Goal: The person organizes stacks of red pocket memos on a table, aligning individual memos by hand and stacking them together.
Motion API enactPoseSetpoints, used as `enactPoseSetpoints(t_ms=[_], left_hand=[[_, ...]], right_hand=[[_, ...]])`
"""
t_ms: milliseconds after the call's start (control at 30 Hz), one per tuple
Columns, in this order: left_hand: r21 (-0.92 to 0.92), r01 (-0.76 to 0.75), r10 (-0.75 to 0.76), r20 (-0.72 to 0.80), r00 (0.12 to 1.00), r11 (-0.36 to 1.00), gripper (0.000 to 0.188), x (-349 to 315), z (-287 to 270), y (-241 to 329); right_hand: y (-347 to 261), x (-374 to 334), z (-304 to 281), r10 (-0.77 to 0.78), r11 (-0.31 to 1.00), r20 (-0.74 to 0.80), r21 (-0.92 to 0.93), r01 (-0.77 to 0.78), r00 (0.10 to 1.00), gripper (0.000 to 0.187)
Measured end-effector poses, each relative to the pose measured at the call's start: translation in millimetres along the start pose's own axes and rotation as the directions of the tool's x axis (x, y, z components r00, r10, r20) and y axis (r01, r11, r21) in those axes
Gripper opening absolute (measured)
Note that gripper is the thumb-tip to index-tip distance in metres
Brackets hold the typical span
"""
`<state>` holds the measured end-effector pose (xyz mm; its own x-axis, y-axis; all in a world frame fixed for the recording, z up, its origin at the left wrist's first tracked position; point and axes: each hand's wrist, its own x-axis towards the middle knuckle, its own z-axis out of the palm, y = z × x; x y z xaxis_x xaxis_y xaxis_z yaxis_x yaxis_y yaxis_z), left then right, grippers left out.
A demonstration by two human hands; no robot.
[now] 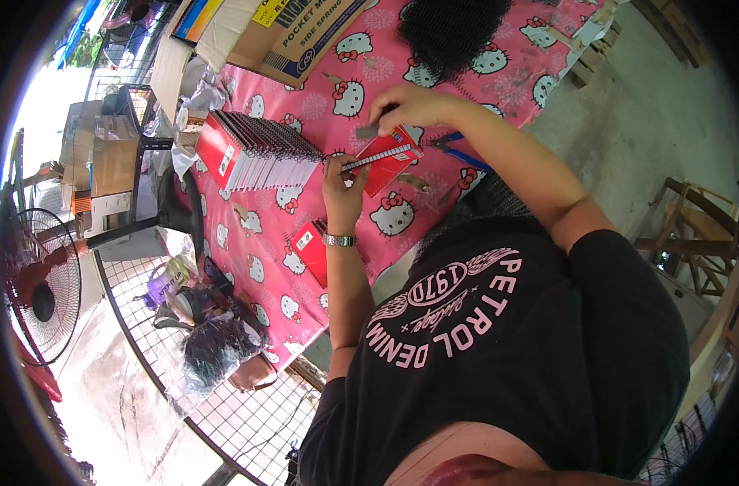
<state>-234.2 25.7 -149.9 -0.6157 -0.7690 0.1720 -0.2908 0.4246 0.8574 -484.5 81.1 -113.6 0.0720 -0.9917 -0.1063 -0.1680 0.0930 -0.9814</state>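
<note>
One red notebook [383, 176] lies on the pink cloth [313, 105] right in front of me, set aslant, with a row of wire loops [389, 155] across it. My left hand [342, 185] pinches the near-left end of that row, and my fingers cover that bit of the book. My right hand [411, 110] is curled over the far side, its fingers closed on a small dark grey thing [367, 132]; most of it is tucked in my hand, so I can't make out what it is. The cover has some small bright letters, but my hand hides part of them. Just left of my hands is one long row of red notebooks [260, 154], packed so close that I can't count them all. The front one has a white label with print too tiny to read. One more red notebook [308, 253] sits nearer to me, partly behind my left arm, and it has a white label too. To the right is one pair of pliers [466, 157] with blue handles, partly behind my right arm. Past it is one heap of black coils [450, 32], cut off at the top. One cardboard box [292, 40], cut off too, has big dark letters and a yellow label.
</note>
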Motion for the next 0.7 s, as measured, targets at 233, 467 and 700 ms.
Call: enactPoseSetpoints(t_ms=[233,467,700], left_hand=[[-0.108,0.128,-0.143,-0.144,0.979,0.986,0.017,-14,8,2],[0.039,0.115,-0.102,-0.249,0.963,0.993,0.021,-27,25,-1],[-0.046,-0.041,0.022,-0.346,0.938,0.998,0.025,-30,25,-14]], right_hand=[[73,-91,-94,-0.484,0.741,-0.785,-0.603,-0.297,0.386,0.033],[42,-105,-37,-0.71,0.54,-0.52,-0.835,-0.105,0.475,0.044],[-64,-15,73,-0.162,0.573,0.18,-0.783,0.241,0.97,0.028]])
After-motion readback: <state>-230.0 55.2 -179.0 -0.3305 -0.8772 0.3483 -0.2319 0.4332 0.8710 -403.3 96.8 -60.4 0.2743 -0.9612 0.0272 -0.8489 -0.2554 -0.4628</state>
